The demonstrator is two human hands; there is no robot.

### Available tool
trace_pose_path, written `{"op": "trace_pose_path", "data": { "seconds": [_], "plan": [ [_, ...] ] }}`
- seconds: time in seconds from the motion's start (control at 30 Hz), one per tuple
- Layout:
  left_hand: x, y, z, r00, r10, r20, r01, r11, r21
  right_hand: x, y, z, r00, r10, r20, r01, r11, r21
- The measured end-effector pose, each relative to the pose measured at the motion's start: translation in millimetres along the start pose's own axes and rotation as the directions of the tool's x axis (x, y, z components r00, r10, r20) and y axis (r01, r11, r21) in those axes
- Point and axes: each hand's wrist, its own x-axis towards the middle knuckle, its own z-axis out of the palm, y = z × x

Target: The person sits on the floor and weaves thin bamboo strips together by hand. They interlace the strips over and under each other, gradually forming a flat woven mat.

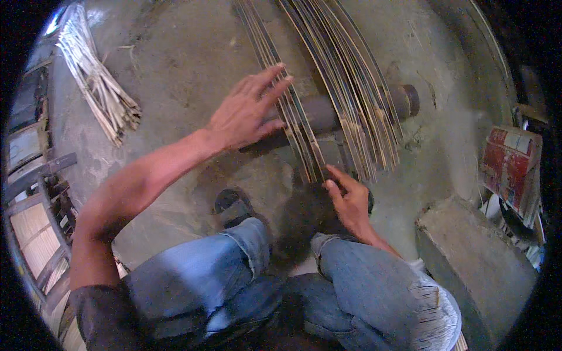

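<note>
Long thin strips, which look like split bamboo, lie in two groups across a dark round pipe (319, 114) on the floor. My left hand (249, 108) rests on the smaller left group of strips (301, 123), its fingers stretched out and spread. At the near end of that group, my right hand (351, 205) has its thumb and forefinger round the tip of the rightmost strip; its other fingers are curled. To the right, the larger group of strips (351, 99) fans out, and neither hand touches it.
A bundle of pale sticks (96, 76) lies on the concrete floor at the far left. On the right are a concrete block (474, 251) and a red and white box or sack (509, 164). Wooden frames (38, 234) line the left edge. My sandalled foot (234, 207) is below the pipe.
</note>
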Motion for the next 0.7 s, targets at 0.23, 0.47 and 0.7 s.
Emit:
{"op": "trace_pose_path", "data": {
  "seconds": [0.23,0.47,0.7],
  "plan": [
    [-10.2,-10.5,35.1,0.979,0.100,0.176,-0.126,0.981,0.146,-18.7,5.9,10.6,0.893,0.427,0.141,-0.422,0.686,0.592],
    [-26.9,-23.0,52.8,0.944,-0.227,-0.241,0.206,0.973,-0.108,-18.7,4.7,26.5,0.886,0.246,0.393,-0.425,0.770,0.476],
    [-11.2,-39.0,56.1,0.735,-0.660,0.154,0.409,0.250,-0.878,-12.8,9.2,32.7,0.838,0.476,0.266,-0.538,0.641,0.548]
  ]
}}
